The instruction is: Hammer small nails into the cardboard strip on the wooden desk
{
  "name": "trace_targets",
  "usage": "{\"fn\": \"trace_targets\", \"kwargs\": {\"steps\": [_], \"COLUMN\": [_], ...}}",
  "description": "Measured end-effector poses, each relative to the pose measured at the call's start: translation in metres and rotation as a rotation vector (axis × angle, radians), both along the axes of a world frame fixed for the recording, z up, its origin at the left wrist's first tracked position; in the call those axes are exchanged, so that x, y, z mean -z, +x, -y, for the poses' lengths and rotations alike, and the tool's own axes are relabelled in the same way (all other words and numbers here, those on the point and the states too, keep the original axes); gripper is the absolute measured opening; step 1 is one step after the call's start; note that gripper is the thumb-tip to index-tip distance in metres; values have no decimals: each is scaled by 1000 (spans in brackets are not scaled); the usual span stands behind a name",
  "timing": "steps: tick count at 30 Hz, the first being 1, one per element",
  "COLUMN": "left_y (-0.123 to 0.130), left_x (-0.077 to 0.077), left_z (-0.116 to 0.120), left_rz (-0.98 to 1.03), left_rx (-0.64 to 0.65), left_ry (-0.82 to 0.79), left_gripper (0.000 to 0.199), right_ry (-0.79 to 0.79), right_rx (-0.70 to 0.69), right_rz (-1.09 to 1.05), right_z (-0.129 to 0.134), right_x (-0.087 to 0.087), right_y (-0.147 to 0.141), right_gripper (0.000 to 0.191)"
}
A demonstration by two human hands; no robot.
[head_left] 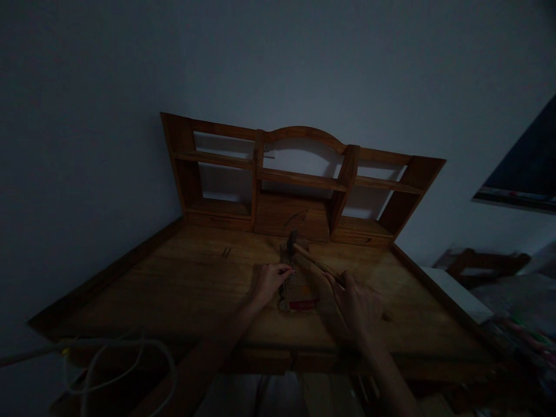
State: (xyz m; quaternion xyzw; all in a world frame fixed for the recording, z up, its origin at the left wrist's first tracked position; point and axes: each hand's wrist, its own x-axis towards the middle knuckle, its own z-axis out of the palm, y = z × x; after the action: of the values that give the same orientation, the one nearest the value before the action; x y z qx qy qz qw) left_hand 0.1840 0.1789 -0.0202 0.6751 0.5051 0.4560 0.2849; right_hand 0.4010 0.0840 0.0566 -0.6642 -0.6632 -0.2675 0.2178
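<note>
A hammer (319,264) with a wooden handle and a dark metal head is gripped near the handle's end by my right hand (358,301). Its head is raised above the far part of a brown cardboard piece (299,289) with a red strip, which lies on the wooden desk (182,295). Over the cardboard's left edge, my left hand (270,281) is closed in a pinch just below the hammer head. Whatever its fingertips hold is too small and dark to make out. Left of that hand, two thin, nail-like pieces (226,252) lie on the desk.
A wooden shelf unit (303,180) stands along the desk's back edge, against the wall. Raised wooden edges border both sides of the desk. At the lower left hangs a pale looped cable (167,353). A wooden chair (486,260) and a white surface (458,292) are to the right.
</note>
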Motion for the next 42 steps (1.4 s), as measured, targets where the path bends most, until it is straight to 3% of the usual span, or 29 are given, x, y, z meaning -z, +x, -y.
{"fn": "trace_targets", "kwargs": {"steps": [10,17,26,34,39,42], "left_y": [0,1,0,-1,0,-1], "left_x": [0,-2,4,-2,4,-2], "left_z": [1,1,-2,1,-2,2], "left_rz": [8,15,1,-5,-14,-17], "left_rx": [0,1,-6,1,8,11], "left_ry": [25,5,18,25,22,18], "left_gripper": [18,17,19,18,20,21], "right_ry": [69,-109,4,-157,-77,-36], "right_rx": [116,131,184,85,131,140], "right_rz": [-131,-86,-108,-56,-66,-91], "right_z": [-15,-16,-24,-27,-25,-25], "right_x": [-27,-16,-40,-22,-20,-25], "right_y": [-6,-9,-12,-16,-14,-13], "right_gripper": [53,50,56,50,52,56]}}
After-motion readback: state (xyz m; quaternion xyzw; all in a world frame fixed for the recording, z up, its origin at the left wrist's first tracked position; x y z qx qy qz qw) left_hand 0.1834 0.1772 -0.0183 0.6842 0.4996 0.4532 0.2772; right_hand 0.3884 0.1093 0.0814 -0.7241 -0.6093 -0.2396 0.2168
